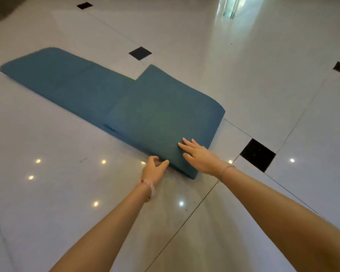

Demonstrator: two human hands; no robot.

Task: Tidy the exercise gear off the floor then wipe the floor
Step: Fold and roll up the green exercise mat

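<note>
The teal exercise mat [161, 114] lies on the floor [67, 203], running from the upper left of the frame down to the lower middle. Its near end is folded back over the rest, so a doubled, thicker section sits at the centre, with a rounded fold on its right side. The single layer stretches away to the upper left.

My right hand [199, 156] rests flat on top of the folded section near its lower corner, fingers straight and spread, palm down. My left hand [155, 169] grips the near edge of that same section just left of the right hand, thumb on the edge and fingers curled at the underside.

A beaded bracelet [150, 188] is on my left wrist and a thin chain bracelet [226, 169] on my right.

The floor is glossy pale tile with small black inset squares [258, 155], one just right of the mat's near corner and another above the mat at the upper middle. Bright spots of reflected ceiling lights [103, 161] dot the tiles at the lower left.
</note>
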